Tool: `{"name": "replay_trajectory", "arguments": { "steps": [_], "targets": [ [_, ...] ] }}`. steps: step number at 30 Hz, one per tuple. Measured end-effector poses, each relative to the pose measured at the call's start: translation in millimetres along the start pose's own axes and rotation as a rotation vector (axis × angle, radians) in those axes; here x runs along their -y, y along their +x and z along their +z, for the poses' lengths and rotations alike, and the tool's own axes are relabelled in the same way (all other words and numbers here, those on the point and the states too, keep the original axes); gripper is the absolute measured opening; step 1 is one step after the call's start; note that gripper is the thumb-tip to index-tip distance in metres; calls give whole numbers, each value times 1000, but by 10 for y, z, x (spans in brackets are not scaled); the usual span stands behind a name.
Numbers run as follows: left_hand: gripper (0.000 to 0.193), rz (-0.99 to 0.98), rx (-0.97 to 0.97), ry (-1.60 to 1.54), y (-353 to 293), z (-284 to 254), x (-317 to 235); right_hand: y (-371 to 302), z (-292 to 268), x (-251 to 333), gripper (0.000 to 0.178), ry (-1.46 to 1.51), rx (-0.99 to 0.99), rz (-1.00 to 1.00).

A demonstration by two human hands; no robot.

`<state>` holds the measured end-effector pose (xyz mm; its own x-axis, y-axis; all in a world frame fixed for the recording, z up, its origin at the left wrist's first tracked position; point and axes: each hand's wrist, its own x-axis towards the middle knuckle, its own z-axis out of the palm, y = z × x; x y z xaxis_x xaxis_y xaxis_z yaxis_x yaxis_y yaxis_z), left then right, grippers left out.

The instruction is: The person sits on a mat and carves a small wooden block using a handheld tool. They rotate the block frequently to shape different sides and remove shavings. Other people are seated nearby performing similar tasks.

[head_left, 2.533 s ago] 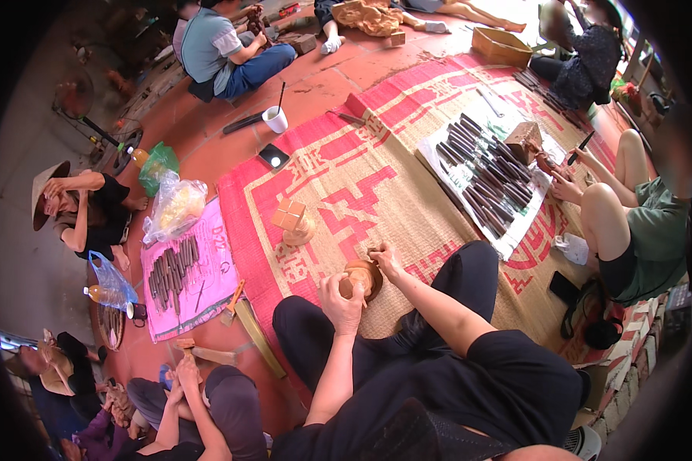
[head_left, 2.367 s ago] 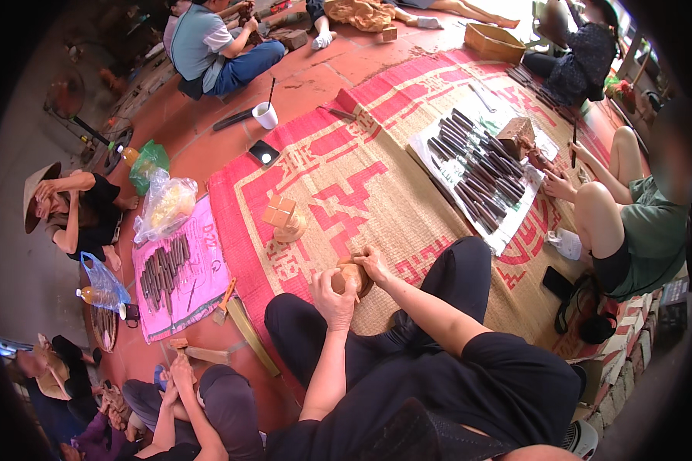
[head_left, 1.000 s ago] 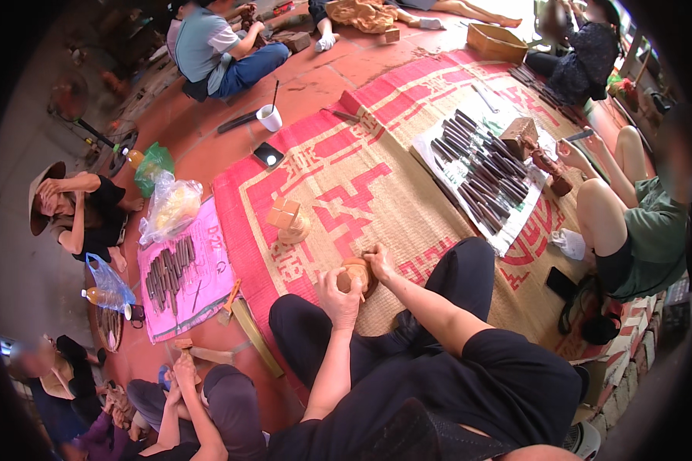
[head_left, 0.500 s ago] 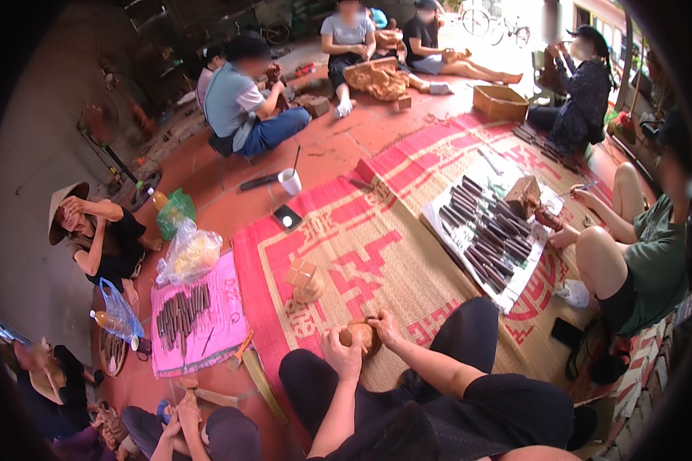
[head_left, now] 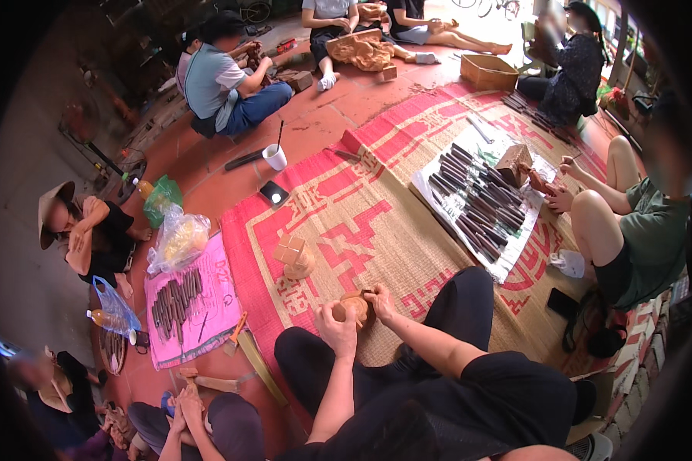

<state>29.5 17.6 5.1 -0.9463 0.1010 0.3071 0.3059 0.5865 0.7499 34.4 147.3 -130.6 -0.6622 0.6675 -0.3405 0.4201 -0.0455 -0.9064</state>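
Between my crossed legs, a round, light-brown carved wooden piece (head_left: 354,306) is held up over the mat. My left hand (head_left: 337,330) is closed around its near left side. On its right side my right hand (head_left: 380,304) is pinched closed, with a small dark thing (head_left: 370,293) at the fingertips, too small to name. Ahead and to the left, a pale wooden carving with a block-shaped top (head_left: 294,254) stands on the red and straw-coloured woven mat (head_left: 407,253).
Rows of dark-handled carving tools (head_left: 480,203) lie on a white sheet at right. More tools (head_left: 177,303) rest on a pink cloth at left, near a mallet (head_left: 207,380). A white cup (head_left: 274,157) and a phone (head_left: 274,194) are ahead. Several people sit around.
The view has tilted down slightly, so the far things sit higher in the picture. Both my hands stay on the wooden piece, whose carved side now shows more.
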Motion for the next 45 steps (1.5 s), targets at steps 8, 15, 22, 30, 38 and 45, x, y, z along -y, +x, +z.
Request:
{"name": "replay_trajectory", "arguments": {
  "steps": [8, 15, 22, 30, 38, 45],
  "targets": [
    [35, -56, 42, -55, 125, 34, -1, 117, -53, -86, 20, 423, 100, 63],
    [35, -21, 32, 0, 112, 70, -27, 101, 7, 66, 17, 280, -108, 183],
    [32, -80, 19, -39, 149, 68, 35, -58, -22, -30, 16, 536, 80, 162],
    [46, 11, 50, 97, 153, 73, 21, -48, 155, 43, 22, 186, -53, 96],
    [81, 378, 425, 212, 235, -167, -97, 36, 60, 24, 21, 230, 23, 97],
    [93, 267, 556, 275, 207, -208, -304, 284, -247, 221, 32, -270, 105, -64]
  ]
}}
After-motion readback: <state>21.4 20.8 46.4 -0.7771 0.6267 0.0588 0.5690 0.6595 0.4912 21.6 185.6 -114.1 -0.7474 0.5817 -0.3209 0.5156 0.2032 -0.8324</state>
